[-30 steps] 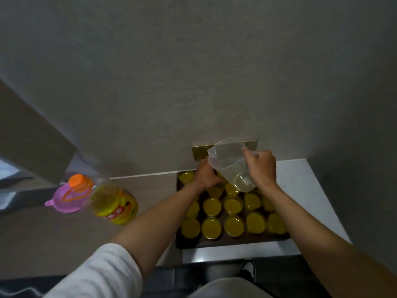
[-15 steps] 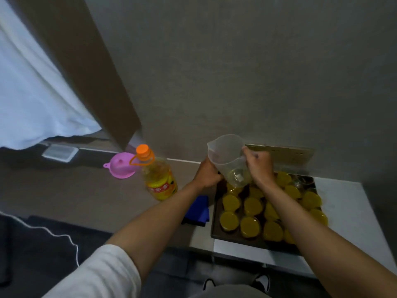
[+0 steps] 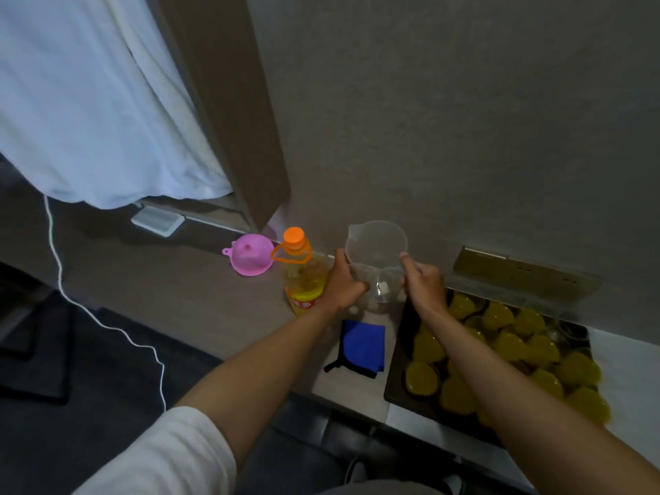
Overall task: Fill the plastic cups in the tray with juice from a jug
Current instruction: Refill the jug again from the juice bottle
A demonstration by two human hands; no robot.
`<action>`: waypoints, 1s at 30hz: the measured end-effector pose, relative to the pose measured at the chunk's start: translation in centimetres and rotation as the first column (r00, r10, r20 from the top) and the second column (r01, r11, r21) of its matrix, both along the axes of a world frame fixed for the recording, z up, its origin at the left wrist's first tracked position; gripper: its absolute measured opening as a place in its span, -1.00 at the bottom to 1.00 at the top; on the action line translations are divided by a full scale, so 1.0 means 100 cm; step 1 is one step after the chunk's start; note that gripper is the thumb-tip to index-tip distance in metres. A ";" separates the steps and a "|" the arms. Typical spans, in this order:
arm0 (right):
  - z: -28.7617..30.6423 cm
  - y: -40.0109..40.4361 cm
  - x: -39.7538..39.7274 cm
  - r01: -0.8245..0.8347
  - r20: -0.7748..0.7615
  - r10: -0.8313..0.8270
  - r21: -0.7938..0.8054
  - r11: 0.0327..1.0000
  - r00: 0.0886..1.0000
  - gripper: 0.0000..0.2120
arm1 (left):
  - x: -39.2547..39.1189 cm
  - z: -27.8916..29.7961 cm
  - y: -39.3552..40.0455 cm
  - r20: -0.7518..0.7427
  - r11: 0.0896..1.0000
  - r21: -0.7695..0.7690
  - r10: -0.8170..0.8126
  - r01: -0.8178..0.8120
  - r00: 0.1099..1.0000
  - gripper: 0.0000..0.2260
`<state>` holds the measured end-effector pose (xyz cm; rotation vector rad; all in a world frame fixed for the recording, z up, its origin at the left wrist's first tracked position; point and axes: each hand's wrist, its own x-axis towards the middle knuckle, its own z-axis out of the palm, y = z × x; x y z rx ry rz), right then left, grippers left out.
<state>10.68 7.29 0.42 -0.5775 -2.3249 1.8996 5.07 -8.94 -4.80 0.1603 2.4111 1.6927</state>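
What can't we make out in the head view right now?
- Jug: clear plastic; any juice left can't be told.
- Tray: right arm covers several cups; exact count and fill unknown.
- Bottle label: too small and blurred, partly behind left hand.
- Jug handle: hidden by right hand.

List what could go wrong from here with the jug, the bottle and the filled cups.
1. The right forearm reaches across the tray of brim-full cups; dipping it could knock or spill them.
2. The jug, held by both hands, looks nearly empty; the capped bottle beside the left hand could be tipped.
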 end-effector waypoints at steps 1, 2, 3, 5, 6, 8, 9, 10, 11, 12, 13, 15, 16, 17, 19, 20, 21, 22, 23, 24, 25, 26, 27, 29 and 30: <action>-0.003 -0.002 -0.002 -0.010 0.016 0.010 -0.011 1.000 1.000 -0.55 | 0.001 0.000 -0.002 0.010 1.000 0.005 -0.004 0.004 1.000 -0.37; -0.008 -0.004 -0.004 -0.021 0.029 0.021 -0.027 0.999 0.999 -0.56 | 0.001 -0.003 -0.004 0.021 1.000 0.009 -0.012 0.012 1.000 -0.32; -0.011 -0.005 -0.005 -0.029 0.041 0.031 -0.051 0.998 0.999 -0.57 | 0.002 -0.003 -0.006 0.025 1.000 0.009 -0.015 0.015 1.000 -0.26; -0.018 -0.006 -0.006 -0.027 0.077 0.034 -0.101 0.995 0.996 -0.59 | 0.003 -0.007 -0.009 0.032 1.000 -0.009 -0.027 0.027 0.999 -0.16; -0.021 -0.007 -0.006 -0.024 0.086 0.034 -0.117 0.993 0.996 -0.60 | 0.005 -0.008 -0.010 0.040 0.999 -0.019 -0.038 0.039 0.998 -0.12; -0.029 -0.010 -0.004 -0.031 0.098 0.044 -0.132 0.991 0.994 -0.68 | 0.009 -0.008 -0.011 0.042 0.999 -0.030 -0.035 0.037 0.999 -0.07; -0.033 -0.012 -0.002 -0.037 0.109 0.053 -0.144 0.989 0.993 -0.75 | 0.010 -0.008 -0.012 0.025 0.999 -0.029 -0.033 0.033 0.999 -0.05; -0.037 -0.013 0.000 -0.039 0.117 0.057 -0.155 0.987 0.991 -0.83 | 0.011 -0.008 -0.012 0.009 0.999 -0.028 -0.033 0.033 0.999 -0.02; -0.041 -0.014 0.001 -0.037 0.117 0.057 -0.167 0.985 0.992 -0.84 | 0.011 -0.008 -0.012 -0.001 0.999 -0.034 -0.037 0.037 0.999 0.01; -0.045 -0.014 0.001 -0.032 0.116 0.053 -0.178 0.984 0.992 -0.78 | 0.011 -0.009 -0.012 0.005 0.998 -0.047 -0.046 0.046 0.999 0.02; -0.047 -0.015 0.002 -0.029 0.122 0.053 -0.191 0.981 0.991 -0.73 | 0.012 -0.009 -0.011 0.010 0.997 -0.060 -0.055 0.055 0.998 0.01; -0.047 -0.015 0.003 -0.049 0.134 0.078 -0.209 0.977 0.988 -0.67 | 0.014 -0.011 -0.012 0.020 0.996 -0.068 -0.053 0.054 0.998 -0.02; -0.047 -0.016 0.002 -0.068 0.140 0.098 -0.207 0.976 0.985 -0.66 | 0.016 -0.012 -0.013 0.029 0.997 -0.065 -0.049 0.051 0.998 -0.06; -0.048 -0.016 0.001 -0.085 0.145 0.116 -0.204 0.975 0.983 -0.64 | 0.018 -0.012 -0.013 0.029 0.997 -0.065 -0.051 0.053 0.998 -0.13; -0.050 -0.016 -0.001 -0.096 0.160 0.128 -0.199 0.975 0.979 -0.62 | 0.022 -0.006 -0.011 -0.003 0.996 -0.045 -0.076 0.076 0.997 -0.33; -0.051 -0.016 -0.001 -0.093 0.172 0.128 -0.200 0.975 0.977 -0.64 | 0.024 -0.001 -0.010 -0.021 0.995 -0.002 -0.099 0.099 0.995 -0.38; -0.052 -0.017 0.000 -0.093 0.179 0.129 -0.198 0.976 0.975 -0.64 | 0.027 0.005 -0.008 -0.033 0.992 0.028 -0.120 0.121 0.992 -0.38; -0.054 -0.017 0.000 -0.092 0.186 0.129 -0.195 0.977 0.974 -0.64 | 0.030 0.011 -0.007 -0.033 0.989 0.056 -0.138 0.140 0.990 -0.37; -0.056 -0.017 0.000 -0.095 0.189 0.131 -0.189 0.977 0.973 -0.64 | 0.030 0.010 -0.007 -0.030 0.988 0.067 -0.136 0.138 0.990 -0.37; -0.058 -0.017 0.000 -0.098 0.196 0.134 -0.182 0.978 0.972 -0.64 | 0.025 -0.002 -0.009 -0.027 0.991 0.051 -0.126 0.127 0.992 -0.37; -0.061 -0.017 0.000 -0.098 0.207 0.135 -0.177 0.979 0.969 -0.63 | 0.022 -0.010 -0.011 -0.021 0.990 0.048 -0.130 0.131 0.991 -0.38; -0.064 -0.016 -0.002 -0.096 0.220 0.134 -0.176 0.980 0.966 -0.62 | 0.019 -0.018 -0.012 -0.013 0.991 0.032 -0.130 0.130 0.991 -0.38; -0.067 -0.016 -0.003 -0.094 0.237 0.133 -0.171 0.981 0.962 -0.61 | 0.015 -0.030 -0.013 -0.002 0.992 0.015 -0.127 0.127 0.992 -0.37; -0.072 -0.017 -0.003 -0.095 0.271 0.132 -0.147 0.985 0.954 -0.57 | 0.009 -0.049 -0.014 0.022 0.990 -0.006 -0.141 0.142 0.990 -0.27; -0.074 -0.016 -0.003 -0.102 0.277 0.137 -0.138 0.985 0.951 -0.57 | 0.007 -0.057 -0.013 0.055 0.991 -0.023 -0.133 0.134 0.990 -0.18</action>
